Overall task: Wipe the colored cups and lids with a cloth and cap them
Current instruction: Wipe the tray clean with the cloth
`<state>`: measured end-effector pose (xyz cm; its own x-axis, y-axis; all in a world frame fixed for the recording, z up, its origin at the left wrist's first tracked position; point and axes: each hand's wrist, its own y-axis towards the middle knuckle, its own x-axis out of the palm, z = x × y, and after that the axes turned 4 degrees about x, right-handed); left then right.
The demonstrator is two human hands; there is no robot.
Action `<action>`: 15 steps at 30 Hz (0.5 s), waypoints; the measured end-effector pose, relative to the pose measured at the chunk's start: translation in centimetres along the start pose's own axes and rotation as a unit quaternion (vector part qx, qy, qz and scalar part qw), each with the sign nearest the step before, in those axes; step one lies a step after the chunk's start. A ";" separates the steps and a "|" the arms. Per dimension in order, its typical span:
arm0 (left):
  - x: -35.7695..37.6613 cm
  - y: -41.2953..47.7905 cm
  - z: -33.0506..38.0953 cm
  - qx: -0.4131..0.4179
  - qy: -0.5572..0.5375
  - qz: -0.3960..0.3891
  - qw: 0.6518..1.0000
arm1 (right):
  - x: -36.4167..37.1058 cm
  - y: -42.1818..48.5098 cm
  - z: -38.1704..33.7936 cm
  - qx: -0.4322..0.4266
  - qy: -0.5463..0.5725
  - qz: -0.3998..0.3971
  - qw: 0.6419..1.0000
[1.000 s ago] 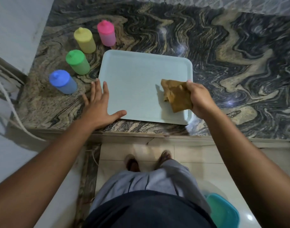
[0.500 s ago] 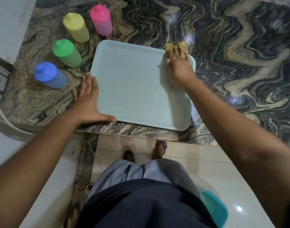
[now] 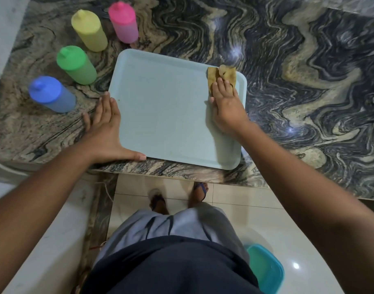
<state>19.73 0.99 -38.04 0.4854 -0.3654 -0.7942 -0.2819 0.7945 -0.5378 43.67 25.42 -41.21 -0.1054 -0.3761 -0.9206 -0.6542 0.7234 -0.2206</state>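
Observation:
Several capped cups stand in an arc on the marble counter at the left: blue (image 3: 51, 94), green (image 3: 76, 65), yellow (image 3: 89, 30) and pink (image 3: 123, 22), each with a lid of its own colour. A pale blue tray (image 3: 165, 111) lies flat near the counter's front edge. My right hand (image 3: 226, 105) presses a brown cloth (image 3: 222, 75) flat onto the tray's far right corner. My left hand (image 3: 106, 130) rests on the counter against the tray's left edge, fingers spread, thumb along the front edge.
The marble counter (image 3: 298, 81) stretches to the right. Its front edge runs just below the tray. A teal plastic container (image 3: 264, 270) sits on the tiled floor at lower right, next to my feet.
My right hand went from holding the cloth above the tray's near right side to pressing it at the far right corner, then slid slightly back. The left hand stayed at the tray's edge.

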 end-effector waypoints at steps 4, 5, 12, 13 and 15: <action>0.0 -0.2 0.3 -0.002 -0.001 0.009 1.000 | 1.0 -3.6 -0.3 0.011 0.012 -0.016 1.000; 0.0 -0.3 0.3 -0.001 -0.001 0.010 1.000 | 1.3 -4.6 -0.5 0.012 0.013 -0.019 1.000; -0.2 -0.7 0.7 -0.006 0.004 0.008 1.000 | 3.0 -12.8 -2.0 0.007 0.046 -0.060 0.997; -0.2 -0.7 0.8 -0.007 0.005 0.007 1.000 | 3.1 -13.8 -2.1 0.004 0.050 -0.063 0.997; -0.3 -0.7 0.9 -0.009 0.006 0.005 1.000 | 3.1 -15.3 -2.3 0.001 0.057 -0.068 0.996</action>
<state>20.52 0.94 -37.14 0.4724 -0.3634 -0.8029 -0.3015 0.7894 -0.5347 51.66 11.84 -39.99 -0.1013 -0.5342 -0.8393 -0.6664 0.6628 -0.3415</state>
